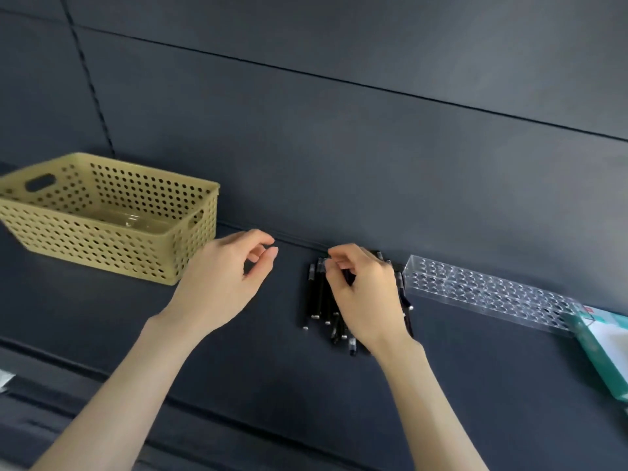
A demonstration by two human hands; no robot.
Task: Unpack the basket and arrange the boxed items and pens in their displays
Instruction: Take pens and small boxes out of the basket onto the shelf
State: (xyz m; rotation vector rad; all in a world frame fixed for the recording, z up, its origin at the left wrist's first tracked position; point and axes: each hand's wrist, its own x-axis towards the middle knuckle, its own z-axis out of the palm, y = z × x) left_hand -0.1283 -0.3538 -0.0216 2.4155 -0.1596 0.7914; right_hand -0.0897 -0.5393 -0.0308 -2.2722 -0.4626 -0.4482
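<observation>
A pile of black pens (321,300) lies on the dark shelf near the back wall. My right hand (365,294) is over the pile, its fingers curled and pinching a pen at the top end. My left hand (226,283) hovers left of the pens with loosely curled fingers and holds nothing. A clear acrylic pen display (482,290) with several round holes lies to the right of the pile. The yellow perforated basket (102,246) stands at the left; a clear plastic piece shows inside it.
A green and white box (608,348) lies at the right edge, just past the pen display. The dark shelf (272,368) has a front lip below my forearms. A dark panelled wall rises behind everything.
</observation>
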